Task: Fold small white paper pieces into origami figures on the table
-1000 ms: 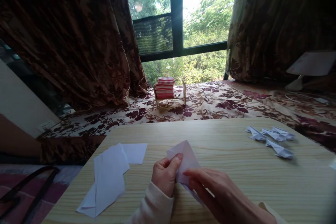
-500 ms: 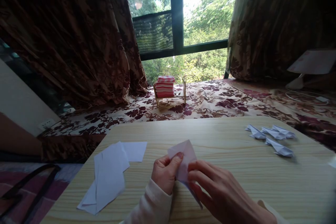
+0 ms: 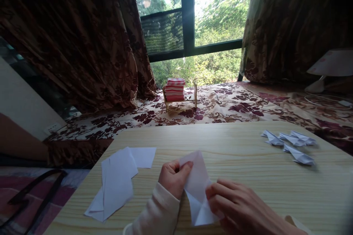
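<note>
A partly folded white paper [image 3: 198,187] lies at the near edge of the light wooden table [image 3: 234,143]. My left hand [image 3: 173,178] pinches its upper left edge between thumb and fingers. My right hand [image 3: 242,211] grips the paper's lower right side, fingers curled on it. The sheet shows creases and is spread into a long pointed shape.
A loose stack of white sheets [image 3: 118,180] lies at the left. Several folded paper pieces [image 3: 292,143] sit at the far right. Beyond the table: a floral cloth [image 3: 220,106], a small wooden rack holding striped cloth [image 3: 176,91], curtains, a window, a white lamp [image 3: 328,69].
The folded paper has been opened out toward me into a longer shape. My right hand slid down and right along it; my left hand kept its pinch.
</note>
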Action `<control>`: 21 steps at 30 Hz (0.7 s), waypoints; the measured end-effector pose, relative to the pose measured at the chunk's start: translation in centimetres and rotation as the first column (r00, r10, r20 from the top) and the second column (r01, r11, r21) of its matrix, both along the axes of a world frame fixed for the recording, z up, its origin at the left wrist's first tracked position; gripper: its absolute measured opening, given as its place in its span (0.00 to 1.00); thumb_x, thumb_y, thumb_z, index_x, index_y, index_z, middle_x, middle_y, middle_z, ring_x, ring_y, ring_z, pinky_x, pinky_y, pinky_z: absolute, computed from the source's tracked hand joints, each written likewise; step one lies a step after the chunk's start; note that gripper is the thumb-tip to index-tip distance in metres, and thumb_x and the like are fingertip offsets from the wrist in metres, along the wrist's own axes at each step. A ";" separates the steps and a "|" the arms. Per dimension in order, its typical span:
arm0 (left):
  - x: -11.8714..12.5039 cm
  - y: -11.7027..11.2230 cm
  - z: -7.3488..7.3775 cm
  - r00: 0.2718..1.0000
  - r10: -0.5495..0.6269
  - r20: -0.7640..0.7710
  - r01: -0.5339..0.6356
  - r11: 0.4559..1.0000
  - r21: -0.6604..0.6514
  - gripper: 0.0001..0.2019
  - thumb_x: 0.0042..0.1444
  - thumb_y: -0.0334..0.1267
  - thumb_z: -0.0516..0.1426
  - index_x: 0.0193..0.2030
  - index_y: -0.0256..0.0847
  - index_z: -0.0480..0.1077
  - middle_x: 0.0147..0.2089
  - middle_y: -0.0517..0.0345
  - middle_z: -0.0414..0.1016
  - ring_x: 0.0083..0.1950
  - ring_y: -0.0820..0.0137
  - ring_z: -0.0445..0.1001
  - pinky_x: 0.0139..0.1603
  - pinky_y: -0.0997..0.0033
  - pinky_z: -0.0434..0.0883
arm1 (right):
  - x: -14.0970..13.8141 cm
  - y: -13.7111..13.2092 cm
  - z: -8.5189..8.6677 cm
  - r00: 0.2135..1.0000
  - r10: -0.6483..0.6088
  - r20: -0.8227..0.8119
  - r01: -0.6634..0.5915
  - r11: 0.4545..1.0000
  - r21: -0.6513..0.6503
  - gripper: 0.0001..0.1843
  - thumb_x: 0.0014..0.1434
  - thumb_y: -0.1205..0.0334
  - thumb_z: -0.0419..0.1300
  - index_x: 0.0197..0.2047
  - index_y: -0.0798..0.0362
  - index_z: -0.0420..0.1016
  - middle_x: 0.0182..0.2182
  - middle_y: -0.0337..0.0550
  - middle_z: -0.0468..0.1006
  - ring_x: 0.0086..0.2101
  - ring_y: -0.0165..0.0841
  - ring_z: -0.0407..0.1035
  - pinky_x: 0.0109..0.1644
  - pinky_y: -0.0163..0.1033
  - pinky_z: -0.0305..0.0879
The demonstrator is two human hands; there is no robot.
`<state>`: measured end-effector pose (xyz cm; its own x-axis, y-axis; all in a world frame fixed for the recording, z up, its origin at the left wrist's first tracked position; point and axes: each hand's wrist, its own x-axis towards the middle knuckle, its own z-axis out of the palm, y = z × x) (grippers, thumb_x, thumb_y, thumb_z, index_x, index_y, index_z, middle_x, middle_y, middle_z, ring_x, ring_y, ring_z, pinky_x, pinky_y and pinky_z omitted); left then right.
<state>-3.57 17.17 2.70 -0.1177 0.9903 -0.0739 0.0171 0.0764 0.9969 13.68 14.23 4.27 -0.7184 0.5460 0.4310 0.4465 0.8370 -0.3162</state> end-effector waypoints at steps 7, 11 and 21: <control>0.2 -0.9 0.8 0.812 -0.039 -0.582 0.203 0.955 0.218 0.15 0.44 0.31 0.55 0.40 0.36 0.75 0.28 0.57 0.70 0.32 0.68 0.66 0.35 0.70 0.64 | 1.1 -0.5 0.7 0.995 -0.003 0.097 0.008 0.999 -0.050 0.06 0.55 0.65 0.56 0.27 0.48 0.68 0.30 0.39 0.74 0.28 0.31 0.66 0.30 0.34 0.61; -0.2 -1.5 0.5 0.792 -0.115 -0.600 0.244 0.960 0.138 0.35 0.41 0.27 0.54 0.61 0.37 0.56 0.31 0.59 0.68 0.34 0.68 0.67 0.39 0.67 0.66 | 1.1 -0.8 1.2 0.992 -0.015 0.122 0.035 0.986 -0.165 0.12 0.59 0.63 0.53 0.24 0.49 0.69 0.29 0.40 0.74 0.28 0.30 0.67 0.32 0.34 0.62; -0.1 -2.1 -0.3 0.755 -0.119 -0.644 0.308 0.933 0.188 0.34 0.45 0.25 0.50 0.62 0.38 0.54 0.29 0.60 0.66 0.33 0.68 0.68 0.40 0.65 0.68 | 1.6 0.9 -1.8 0.836 -0.543 0.081 0.549 0.831 -0.093 0.12 0.48 0.54 0.62 0.33 0.51 0.67 0.25 0.37 0.71 0.24 0.32 0.65 0.27 0.34 0.56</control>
<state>-3.71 15.03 2.43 0.1729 0.9629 0.2072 0.6134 -0.2699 0.7422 15.28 15.10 2.44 -0.3080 0.8965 0.3186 0.8379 0.4142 -0.3556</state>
